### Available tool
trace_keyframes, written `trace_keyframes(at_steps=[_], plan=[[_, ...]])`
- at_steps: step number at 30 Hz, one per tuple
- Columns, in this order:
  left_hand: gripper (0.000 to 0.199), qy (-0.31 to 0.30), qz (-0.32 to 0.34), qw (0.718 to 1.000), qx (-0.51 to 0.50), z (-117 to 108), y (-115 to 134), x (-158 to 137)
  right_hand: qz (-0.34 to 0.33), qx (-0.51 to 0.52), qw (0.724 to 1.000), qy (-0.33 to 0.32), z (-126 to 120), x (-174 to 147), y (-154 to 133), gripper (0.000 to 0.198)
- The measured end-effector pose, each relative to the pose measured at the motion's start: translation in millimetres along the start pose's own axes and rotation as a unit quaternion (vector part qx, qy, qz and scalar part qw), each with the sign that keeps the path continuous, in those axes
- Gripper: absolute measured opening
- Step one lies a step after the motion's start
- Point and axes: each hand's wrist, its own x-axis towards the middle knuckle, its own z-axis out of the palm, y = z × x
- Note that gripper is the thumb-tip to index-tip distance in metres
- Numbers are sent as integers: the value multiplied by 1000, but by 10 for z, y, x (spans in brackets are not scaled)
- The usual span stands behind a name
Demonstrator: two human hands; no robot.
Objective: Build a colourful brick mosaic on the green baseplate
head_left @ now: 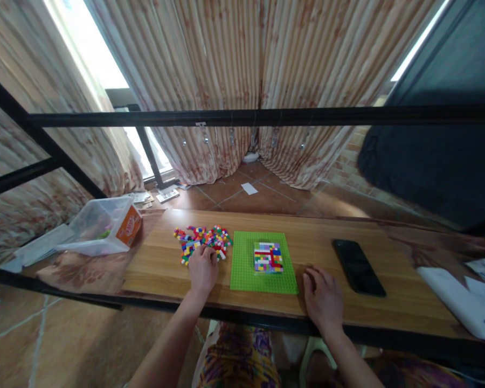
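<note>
A wood-grain bench (pixel 153 272) bears a square green studded plastic baseplate (pixel 242 275), with a multicoloured brick block (pixel 269 257) on it. The left hand (pixel 203 269) bends its fingers at a heap of small multicoloured plastic bricks (pixel 204 236); the right hand (pixel 324 297) rests, fingers curled, between baseplate and black phone (pixel 359 268). I cannot tell whether either grips anything. Beyond, floral pleated curtains (pixel 210 64) hang over brown floor tiles (pixel 275 186).

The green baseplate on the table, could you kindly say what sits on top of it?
A patch of multicoloured bricks sits on the green baseplate; the baseplate's surface directly beneath them is covered.
</note>
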Motion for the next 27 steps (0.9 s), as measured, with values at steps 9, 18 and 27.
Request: trace_keyframes(at_steps=[9,18,27], plan=[[29,-22,15,1000,11,-9,8,-44,-5,9,1000,-6,15,-10,34,41],[18,-27,9,999,-22,-18,48,-1,-12,27,1000,-4,43,-26,73,36],[21,8,29,993,-117,-70,-59,-6,-21,9,1000,1,60,-34,74,37]])
